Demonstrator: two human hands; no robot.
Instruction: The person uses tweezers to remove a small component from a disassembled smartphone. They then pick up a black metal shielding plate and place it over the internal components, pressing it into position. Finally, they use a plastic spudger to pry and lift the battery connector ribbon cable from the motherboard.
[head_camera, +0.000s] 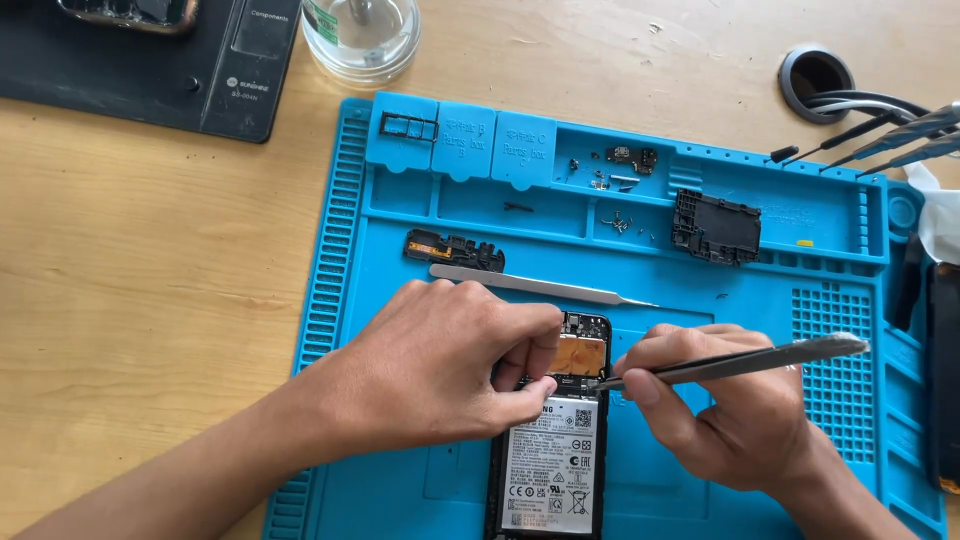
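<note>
An open phone (553, 440) is lying on a blue mat (400, 210) on the wooden counter (150, 260). The left hand (440, 375) is pressing down on the phone's top part with its fingers (535, 390). The right hand (725, 415) is pinching metal tweezers (740, 362), and the tip is touching the phone. Another pair of tweezers (540, 286) and small black parts (715, 227) are lying on the mat.

Both forearms are bare, with no sleeve showing above either wrist. The left hand (440, 365) and right hand (725, 415) wear no gloves, rings or watch; fingernails are short.
</note>
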